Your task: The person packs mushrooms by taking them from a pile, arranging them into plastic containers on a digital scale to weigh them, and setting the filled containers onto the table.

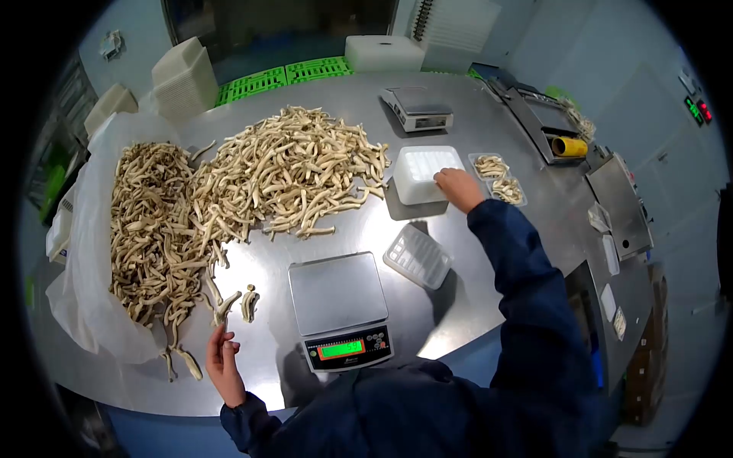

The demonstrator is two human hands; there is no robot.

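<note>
Fingers [443, 179] of the right hand [461, 191] are up at the white tray stack [417, 180], beyond the front scale [340, 298] and off to its right, tips at the near right edge of the top tray; whether they pinch it or merely touch it, I can't tell from here! Over to the left of the front scale, the left hand [226, 370] has its fingers loosely curled and a little apart, with nothing to be seen in their hold, the tips right by a single mushroom [224, 308]; contact there is too close to call. Just beside that one, nearer the front scale, lies a small mushroom clump [249, 303]. And what a mushroom heap [294, 172], spread across the table [473, 320] beyond the front scale and to its left, running into the load in the plastic bag [84, 267] at the far left! The front scale itself has a bare pan and a lit green display [341, 349]. Right of its pan sits a loose tray [418, 257], apart from the stack; well beyond, on the right, clear trays [521, 201] carry mushrooms, and a rear scale [418, 108] stands farther back.
</note>
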